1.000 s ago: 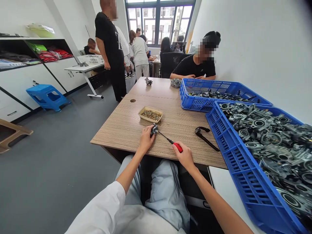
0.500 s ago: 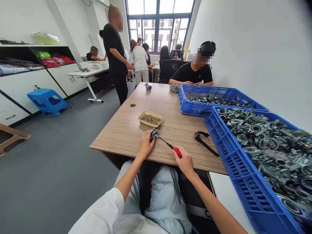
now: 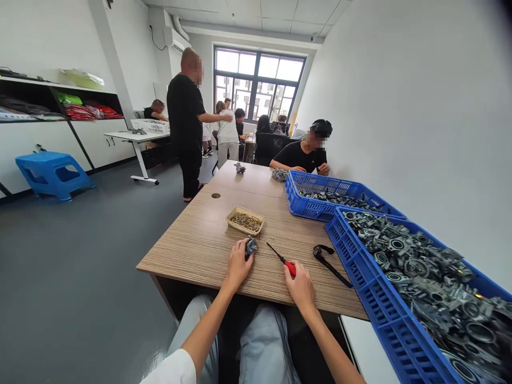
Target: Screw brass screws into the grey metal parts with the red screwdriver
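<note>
My left hand (image 3: 239, 263) is closed round a small grey metal carburetor body (image 3: 250, 246) at the table's near side. In my right hand (image 3: 300, 284) is a screwdriver (image 3: 288, 266) with a red handle; its dark shaft points up and left, and the tip stands apart from the metal part. Just beyond my left hand sits a cream tray (image 3: 245, 231) of small brass-coloured pieces. A tiny brass piece (image 3: 272, 238) lies on the table beyond the screwdriver tip.
A black wristwatch (image 3: 331, 265) lies right of my right hand. Along the right stand two blue crates (image 3: 372, 290) of metal parts. Another metal part (image 3: 240, 168) and a mesh-like heap (image 3: 279, 174) are at the far end, where a person (image 3: 306, 154) sits. Someone stands (image 3: 184, 114) beyond the table's left side.
The screwdriver tip has come away from the metal part, leaving a gap. My view has tilted upward. The standing person has stretched an arm out toward another person.
</note>
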{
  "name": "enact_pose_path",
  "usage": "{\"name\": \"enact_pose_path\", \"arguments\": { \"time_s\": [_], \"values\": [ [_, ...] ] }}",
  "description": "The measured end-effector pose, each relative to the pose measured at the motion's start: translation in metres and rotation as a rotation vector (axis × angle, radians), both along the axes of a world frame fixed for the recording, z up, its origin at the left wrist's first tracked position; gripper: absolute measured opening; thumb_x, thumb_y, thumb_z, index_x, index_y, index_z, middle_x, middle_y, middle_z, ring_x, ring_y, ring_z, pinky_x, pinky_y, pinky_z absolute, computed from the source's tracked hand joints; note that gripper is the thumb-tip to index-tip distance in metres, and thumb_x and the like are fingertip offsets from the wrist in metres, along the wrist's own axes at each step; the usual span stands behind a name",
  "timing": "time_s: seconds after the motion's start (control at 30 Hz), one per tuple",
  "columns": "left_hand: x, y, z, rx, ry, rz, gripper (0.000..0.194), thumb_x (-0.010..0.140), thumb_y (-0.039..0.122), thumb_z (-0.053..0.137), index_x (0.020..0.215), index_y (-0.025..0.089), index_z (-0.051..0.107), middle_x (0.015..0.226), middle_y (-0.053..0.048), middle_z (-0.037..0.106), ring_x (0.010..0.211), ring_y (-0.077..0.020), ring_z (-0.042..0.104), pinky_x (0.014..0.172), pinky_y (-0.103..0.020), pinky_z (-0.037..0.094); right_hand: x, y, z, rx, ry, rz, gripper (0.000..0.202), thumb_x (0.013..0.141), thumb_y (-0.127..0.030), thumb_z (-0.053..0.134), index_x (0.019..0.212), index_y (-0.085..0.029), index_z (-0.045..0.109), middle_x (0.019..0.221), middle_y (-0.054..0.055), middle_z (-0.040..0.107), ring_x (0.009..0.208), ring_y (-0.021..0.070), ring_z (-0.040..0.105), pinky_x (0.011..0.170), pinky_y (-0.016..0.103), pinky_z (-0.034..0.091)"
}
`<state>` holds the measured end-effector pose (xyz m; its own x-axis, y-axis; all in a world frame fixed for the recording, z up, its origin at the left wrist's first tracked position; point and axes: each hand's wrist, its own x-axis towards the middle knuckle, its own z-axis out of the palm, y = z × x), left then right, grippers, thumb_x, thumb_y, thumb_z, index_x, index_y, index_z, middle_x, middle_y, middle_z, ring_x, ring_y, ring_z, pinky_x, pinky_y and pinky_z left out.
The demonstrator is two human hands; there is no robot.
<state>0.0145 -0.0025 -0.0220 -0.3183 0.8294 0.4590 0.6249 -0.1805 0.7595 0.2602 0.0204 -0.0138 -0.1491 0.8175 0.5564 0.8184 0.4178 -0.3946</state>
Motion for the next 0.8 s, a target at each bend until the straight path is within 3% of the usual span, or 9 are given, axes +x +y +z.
{"name": "enact_pose_path", "arguments": {
  "time_s": [0.1,0.23,0.37,0.47,0.6,0.7,0.8],
  "values": [
    [0.001,-0.002,0.002,0.001,-0.009,-0.011,0.057,0.085,0.014,0.062,0.14,0.025,0.053,0.135,-0.012,0.062,0.124,-0.0302,0.059,0.11,-0.051,0.048,-0.012,0.002,0.004,0.075,-0.041,-0.004,0.032,0.095,-0.042,0.06,0.121,-0.023,0.064,0.111,0.015,0.069,0.101,0.0351,0.064,0.087,0.05,0.054],
    [0.002,-0.002,0.001,0.018,-0.041,-0.053,0.055,0.085,0.016,0.063,0.138,0.026,0.055,0.134,-0.011,0.063,0.124,-0.0297,0.061,0.11,-0.05,0.049,-0.042,-0.005,0.008,0.015,-0.11,0.245,0.066,0.09,-0.038,0.07,0.15,-0.026,0.045,0.141,0.016,0.058,0.128,0.037,0.055,0.106,0.056,0.048],
    [0.0,0.002,-0.003,0.061,-0.162,-0.1,0.046,0.089,0.018,0.059,0.134,0.023,0.055,0.126,-0.011,0.066,0.12,-0.0266,0.063,0.108,-0.048,0.05,-0.079,0.004,0.005,-0.059,-0.114,0.403,0.09,0.085,-0.037,0.075,0.161,-0.025,0.03,0.156,0.018,0.044,0.144,0.0372,0.044,0.116,0.056,0.041],
    [-0.003,0.006,-0.005,0.083,-0.304,-0.024,0.033,0.093,0.022,0.056,0.125,0.019,0.057,0.12,-0.012,0.065,0.111,-0.0239,0.065,0.103,-0.044,0.052,-0.1,0.025,0.004,-0.14,-0.08,0.377,0.082,0.083,-0.035,0.076,0.156,-0.022,0.04,0.148,0.019,0.051,0.137,0.0366,0.051,0.111,0.055,0.045],
    [-0.008,0.009,-0.004,0.06,-0.451,0.069,0.022,0.096,0.023,0.052,0.116,0.018,0.059,0.113,-0.011,0.066,0.101,-0.0214,0.067,0.095,-0.039,0.055,-0.112,0.042,0.014,-0.207,-0.06,0.375,0.059,0.078,-0.031,0.082,0.131,-0.022,0.058,0.121,0.012,0.067,0.113,0.0305,0.064,0.101,0.047,0.051],
    [-0.01,0.009,-0.003,0.051,-0.491,0.079,0.02,0.096,0.023,0.051,0.114,0.016,0.059,0.109,-0.011,0.066,0.095,-0.0203,0.066,0.09,-0.037,0.055,-0.11,0.037,0.023,-0.205,-0.077,0.355,0.049,0.077,-0.032,0.083,0.119,-0.02,0.061,0.113,0.01,0.068,0.105,0.0284,0.065,0.095,0.043,0.053],
    [-0.01,0.007,-0.002,0.047,-0.496,0.072,0.019,0.095,0.021,0.053,0.112,0.017,0.06,0.109,-0.011,0.067,0.093,-0.0198,0.066,0.088,-0.037,0.056,-0.1,0.021,0.033,-0.221,-0.113,0.331,0.051,0.076,-0.036,0.084,0.119,-0.02,0.062,0.115,0.011,0.069,0.108,0.0295,0.066,0.095,0.043,0.053]
  ]
}}
